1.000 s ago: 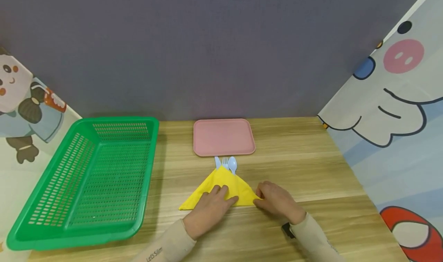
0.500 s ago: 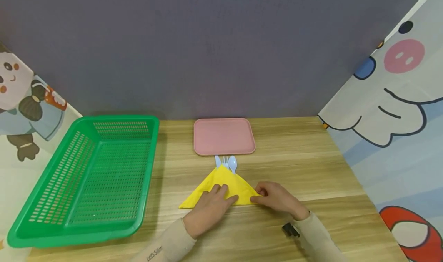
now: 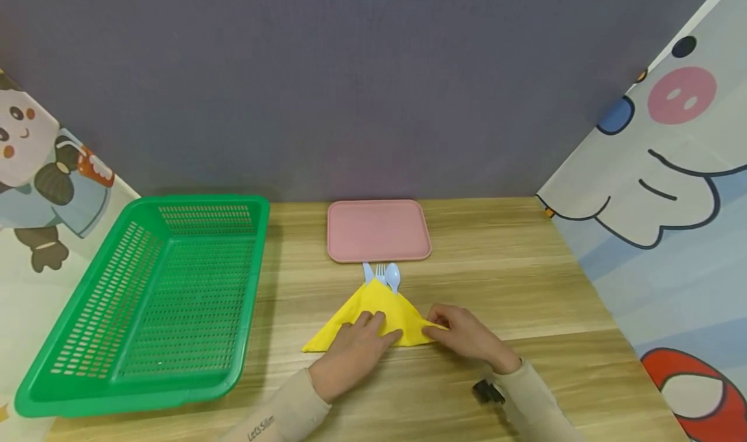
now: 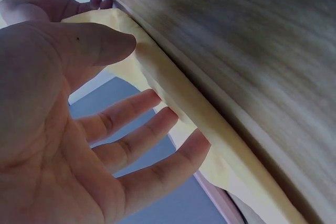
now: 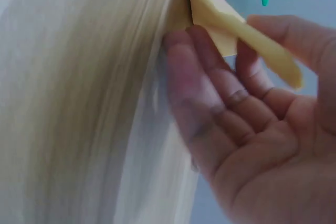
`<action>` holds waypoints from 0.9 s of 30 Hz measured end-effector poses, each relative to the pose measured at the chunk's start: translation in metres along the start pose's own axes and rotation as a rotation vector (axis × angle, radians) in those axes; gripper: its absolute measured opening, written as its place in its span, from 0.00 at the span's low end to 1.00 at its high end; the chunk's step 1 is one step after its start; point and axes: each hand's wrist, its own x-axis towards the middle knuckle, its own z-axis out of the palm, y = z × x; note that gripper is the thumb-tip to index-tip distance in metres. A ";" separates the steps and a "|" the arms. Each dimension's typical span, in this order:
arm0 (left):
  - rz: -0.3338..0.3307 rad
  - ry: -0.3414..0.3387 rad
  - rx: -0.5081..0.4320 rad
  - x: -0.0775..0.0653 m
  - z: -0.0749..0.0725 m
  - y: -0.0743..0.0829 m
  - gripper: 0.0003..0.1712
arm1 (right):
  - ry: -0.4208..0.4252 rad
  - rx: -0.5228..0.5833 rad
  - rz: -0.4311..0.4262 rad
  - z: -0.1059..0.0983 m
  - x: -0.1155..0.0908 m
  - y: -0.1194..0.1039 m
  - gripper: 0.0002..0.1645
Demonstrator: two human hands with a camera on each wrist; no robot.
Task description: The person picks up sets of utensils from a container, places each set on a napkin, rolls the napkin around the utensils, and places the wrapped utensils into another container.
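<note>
A yellow cloth napkin (image 3: 403, 315), folded into a triangle, lies on the wooden table with its peak pointing away from me. From under that peak stick out the tips of a light-blue knife (image 3: 367, 272), fork (image 3: 380, 273) and spoon (image 3: 393, 276); their lower parts are hidden by the cloth. My left hand (image 3: 353, 358) rests on the middle of the napkin, fingertips pressing it, fingers loosely spread. The right hand (image 3: 467, 335) pinches the napkin's right corner between thumb and fingers, and in the right wrist view that corner (image 5: 283, 64) is lifted off the table.
Beyond the cutlery, a pink tray (image 3: 378, 231) lies close to the grey back panel (image 3: 373, 92). A big green basket (image 3: 248, 299) stands at the left. A small black object (image 3: 487, 391) shows beside the right sleeve. Printed walls (image 3: 642, 267) border both sides.
The right hand has shifted slightly left and raised the napkin's right corner, turning it up. My left hand stays in place on the cloth, and the cutlery and tray have not moved.
</note>
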 end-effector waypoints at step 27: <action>0.003 -0.013 -0.023 -0.001 0.000 -0.003 0.25 | 0.094 0.225 -0.070 0.029 0.012 -0.017 0.07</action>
